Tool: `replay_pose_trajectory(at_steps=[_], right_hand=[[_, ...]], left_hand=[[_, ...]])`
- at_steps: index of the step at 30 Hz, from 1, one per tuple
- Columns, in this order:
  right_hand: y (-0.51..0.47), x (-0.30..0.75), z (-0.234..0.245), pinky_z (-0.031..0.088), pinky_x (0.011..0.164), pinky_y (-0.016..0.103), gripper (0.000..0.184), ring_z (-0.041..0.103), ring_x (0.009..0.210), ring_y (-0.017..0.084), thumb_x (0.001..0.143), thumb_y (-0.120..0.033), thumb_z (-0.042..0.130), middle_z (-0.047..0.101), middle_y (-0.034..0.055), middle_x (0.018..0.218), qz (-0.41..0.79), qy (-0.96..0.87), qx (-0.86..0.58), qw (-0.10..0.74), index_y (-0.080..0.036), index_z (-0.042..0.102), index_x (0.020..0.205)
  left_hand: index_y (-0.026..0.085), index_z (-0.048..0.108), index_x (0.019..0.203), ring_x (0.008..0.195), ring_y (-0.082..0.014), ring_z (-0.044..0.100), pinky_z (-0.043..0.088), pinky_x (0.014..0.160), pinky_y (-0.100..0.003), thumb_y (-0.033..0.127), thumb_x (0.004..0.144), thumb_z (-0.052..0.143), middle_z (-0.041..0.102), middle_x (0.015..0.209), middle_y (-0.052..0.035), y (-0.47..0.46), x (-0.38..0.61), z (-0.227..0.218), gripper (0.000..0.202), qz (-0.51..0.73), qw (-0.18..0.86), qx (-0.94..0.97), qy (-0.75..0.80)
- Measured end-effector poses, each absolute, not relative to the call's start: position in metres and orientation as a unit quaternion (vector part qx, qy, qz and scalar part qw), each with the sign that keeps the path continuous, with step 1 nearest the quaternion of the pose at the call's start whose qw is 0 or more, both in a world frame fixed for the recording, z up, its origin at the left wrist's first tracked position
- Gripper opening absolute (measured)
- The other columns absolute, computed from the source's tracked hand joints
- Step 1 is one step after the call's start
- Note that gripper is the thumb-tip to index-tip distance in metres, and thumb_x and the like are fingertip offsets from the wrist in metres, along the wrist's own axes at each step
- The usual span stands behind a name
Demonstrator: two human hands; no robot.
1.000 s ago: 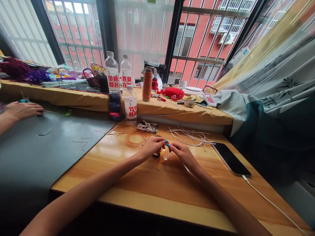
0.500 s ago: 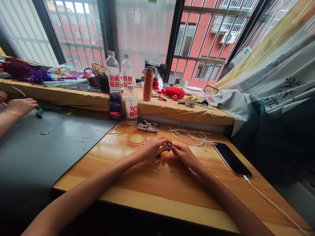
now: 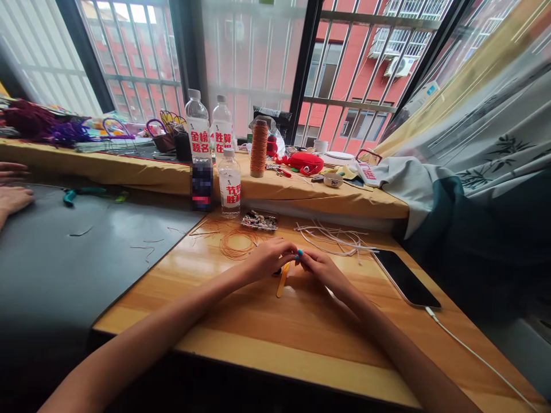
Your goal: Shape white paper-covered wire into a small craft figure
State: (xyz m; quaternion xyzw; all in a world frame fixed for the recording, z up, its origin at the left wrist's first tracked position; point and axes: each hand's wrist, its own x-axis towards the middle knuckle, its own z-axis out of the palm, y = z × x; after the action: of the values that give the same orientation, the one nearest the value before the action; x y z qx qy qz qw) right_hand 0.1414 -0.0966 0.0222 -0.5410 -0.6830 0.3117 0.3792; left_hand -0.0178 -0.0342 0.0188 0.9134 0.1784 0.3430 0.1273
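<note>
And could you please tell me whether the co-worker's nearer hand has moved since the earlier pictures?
Yes: the co-worker's nearer hand has moved to the left, farther from the bright green scrap, which lies where it did.

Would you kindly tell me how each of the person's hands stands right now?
Left hand: closed in a pinch beside the right; anything held is too small to tell.
Right hand: closed in a pinch; cannot tell what, if anything, it holds.
</note>
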Motion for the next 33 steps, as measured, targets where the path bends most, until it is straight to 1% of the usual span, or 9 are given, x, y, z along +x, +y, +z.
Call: replay_pose_trajectory(at_steps=[4,7,11,13,16,20,25,29,33], right_hand=[[-0.097,0.142,0.024,0.032,0.051,0.021,0.035,0.042,0.056,0.011,0.082,-0.039,0.034,0.043,-0.0012,0.058,0.285,-0.697,-0.544,0.37,-0.015,0.053,0.065],[-0.098,0.142,0.024,0.035,0.056,0.022,0.034,0.046,0.061,0.012,0.084,-0.036,0.032,0.048,0.0002,0.06,0.231,-0.718,-0.553,0.354,-0.016,0.054,0.067],[-0.102,0.141,0.025,0.038,0.069,0.026,0.022,0.051,0.078,0.016,0.083,-0.031,0.039,0.057,0.0049,0.085,0.088,-0.763,-0.552,0.326,-0.017,0.052,0.093],[-0.102,0.142,0.024,0.037,0.074,0.029,0.022,0.051,0.083,0.018,0.082,-0.028,0.042,0.058,0.0067,0.092,0.007,-0.8,-0.529,0.283,-0.017,0.051,0.098],[-0.102,0.146,0.024,0.037,0.074,0.031,0.021,0.051,0.079,0.018,0.084,-0.024,0.037,0.06,0.0071,0.087,-0.094,-0.827,-0.508,0.222,-0.016,0.055,0.093],[-0.1,0.151,0.023,0.039,0.07,0.03,0.023,0.052,0.074,0.018,0.085,-0.022,0.035,0.061,0.0071,0.083,-0.148,-0.824,-0.505,0.208,-0.016,0.056,0.092],[-0.099,0.152,0.021,0.04,0.07,0.03,0.023,0.053,0.077,0.017,0.084,-0.019,0.037,0.06,0.007,0.087,-0.104,-0.826,-0.497,0.244,-0.017,0.056,0.096],[-0.1,0.148,0.023,0.042,0.066,0.026,0.025,0.054,0.071,0.014,0.084,-0.019,0.036,0.06,0.0046,0.081,0.02,-0.801,-0.508,0.315,-0.019,0.057,0.097],[-0.104,0.142,0.031,0.043,0.061,0.024,0.027,0.055,0.062,0.013,0.084,-0.027,0.036,0.06,0.0028,0.071,0.147,-0.761,-0.529,0.344,-0.018,0.06,0.087]], left_hand=[[0.014,0.058,0.084,0.074,-0.0143,0.054,0.041,0.067,-0.023,0.026,0.079,0.047,0.06,0.078,-0.0056,-0.034,-0.018,0.019,0.017,0.346,0.132,0.911,0.18],[0.014,0.058,0.083,0.073,-0.0139,0.054,0.041,0.066,-0.023,0.026,0.078,0.047,0.061,0.077,-0.0053,-0.033,-0.017,0.017,0.017,0.35,0.145,0.907,0.183],[0.013,0.059,0.083,0.071,-0.0131,0.054,0.041,0.064,-0.022,0.024,0.078,0.049,0.061,0.077,-0.005,-0.033,-0.017,0.017,0.016,0.368,0.18,0.89,0.2],[0.013,0.059,0.082,0.069,-0.0126,0.055,0.041,0.063,-0.021,0.023,0.077,0.049,0.062,0.076,-0.0044,-0.034,-0.017,0.018,0.015,0.368,0.204,0.882,0.21],[0.013,0.06,0.08,0.069,-0.0125,0.055,0.041,0.063,-0.02,0.021,0.076,0.05,0.063,0.075,-0.0038,-0.035,-0.017,0.022,0.013,0.352,0.231,0.88,0.221],[0.013,0.06,0.084,0.072,-0.0127,0.056,0.041,0.065,-0.02,0.019,0.075,0.051,0.063,0.079,-0.0043,-0.035,-0.017,0.023,0.014,0.337,0.248,0.884,0.207],[0.013,0.059,0.088,0.077,-0.0135,0.056,0.042,0.068,-0.022,0.019,0.075,0.051,0.063,0.084,-0.0061,-0.032,-0.016,0.019,0.016,0.343,0.244,0.888,0.184],[0.014,0.06,0.084,0.073,-0.0126,0.056,0.041,0.066,-0.021,0.02,0.075,0.051,0.063,0.08,-0.0046,-0.033,-0.016,0.02,0.014,0.355,0.267,0.874,0.196],[0.014,0.061,0.081,0.069,-0.012,0.056,0.041,0.063,-0.02,0.021,0.074,0.052,0.063,0.075,-0.0032,-0.034,-0.016,0.022,0.013,0.365,0.311,0.854,0.201]])
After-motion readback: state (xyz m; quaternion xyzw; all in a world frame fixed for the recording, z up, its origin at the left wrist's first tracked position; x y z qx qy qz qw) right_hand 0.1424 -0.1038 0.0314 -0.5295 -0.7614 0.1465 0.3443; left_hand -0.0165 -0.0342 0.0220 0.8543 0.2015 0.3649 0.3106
